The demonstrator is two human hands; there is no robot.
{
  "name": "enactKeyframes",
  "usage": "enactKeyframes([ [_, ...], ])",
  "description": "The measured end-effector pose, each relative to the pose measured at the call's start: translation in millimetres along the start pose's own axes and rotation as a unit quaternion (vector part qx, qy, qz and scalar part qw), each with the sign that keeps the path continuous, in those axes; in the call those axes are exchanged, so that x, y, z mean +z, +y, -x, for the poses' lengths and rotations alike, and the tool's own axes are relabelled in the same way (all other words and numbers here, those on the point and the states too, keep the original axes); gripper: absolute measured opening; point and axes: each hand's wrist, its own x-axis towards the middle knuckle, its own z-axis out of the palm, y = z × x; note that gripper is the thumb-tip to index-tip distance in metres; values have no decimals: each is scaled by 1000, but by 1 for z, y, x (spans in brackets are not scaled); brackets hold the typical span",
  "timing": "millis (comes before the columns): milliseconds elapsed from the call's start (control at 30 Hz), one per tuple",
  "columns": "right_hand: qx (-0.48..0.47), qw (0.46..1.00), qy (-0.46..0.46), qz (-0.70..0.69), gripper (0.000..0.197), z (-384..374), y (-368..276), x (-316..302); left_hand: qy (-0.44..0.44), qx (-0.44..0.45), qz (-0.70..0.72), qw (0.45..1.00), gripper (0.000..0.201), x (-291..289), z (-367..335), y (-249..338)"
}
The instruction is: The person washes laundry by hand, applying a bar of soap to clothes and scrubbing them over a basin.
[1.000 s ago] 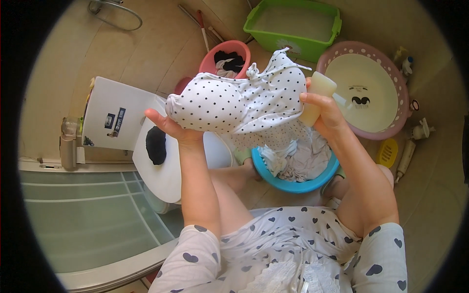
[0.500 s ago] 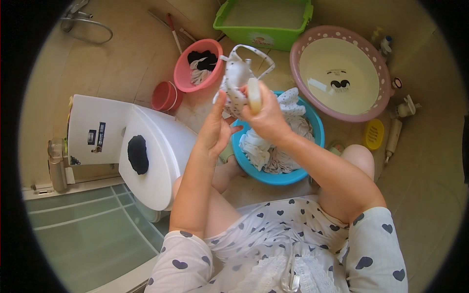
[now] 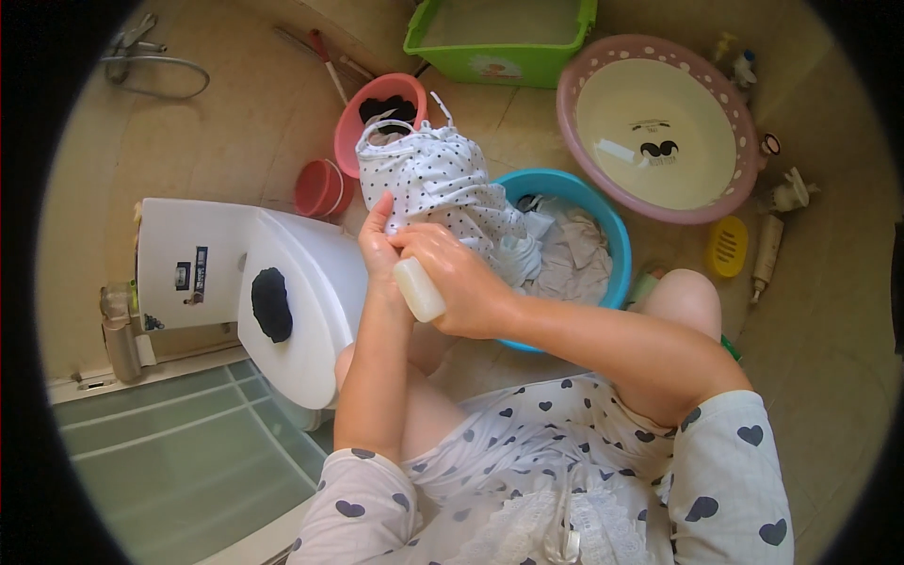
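Note:
A white garment (image 3: 428, 179) with small black dots and thin straps hangs spread out beyond my hands, its right part reaching down to the blue basin. My left hand (image 3: 379, 250) is closed on its near edge, thumb pointing up. Right beside it, my right hand (image 3: 471, 287) grips a pale bar of soap (image 3: 419, 290), its fingertips meeting the cloth at the left hand. The blue basin (image 3: 617, 254) holds crumpled white and beige clothes (image 3: 570, 254). Cloth and hands hide part of the basin's left side.
A pink basin (image 3: 344, 141) with dark clothes and a red bucket (image 3: 320, 188) stand beyond the toilet (image 3: 315, 311), which has a black cloth (image 3: 271, 304) on its lid. A green tub (image 3: 504, 66) and large mauve basin (image 3: 574, 141) hold water. A yellow soap dish (image 3: 727, 247) lies right.
Both hands have come nearer to me and a little left. The bunched garment has opened out wide, and the soap has moved down toward me with my right hand.

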Motion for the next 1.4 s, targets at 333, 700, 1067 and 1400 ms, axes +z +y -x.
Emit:
enactKeyframes([
  [333,84,995,-5,47,38,6,-2,-20,-63,182,19,981,45,9,5,3],
  [700,133,958,109,230,47,-19,35,-54,-32,179,-134,974,49,23,11,-10],
  [1067,191,849,-42,490,34,-36,44,-93,1,166,-266,949,56,20,15,-14],
  [1400,156,885,35,437,42,-30,52,-94,-14,168,-266,949,54,26,16,-16],
])
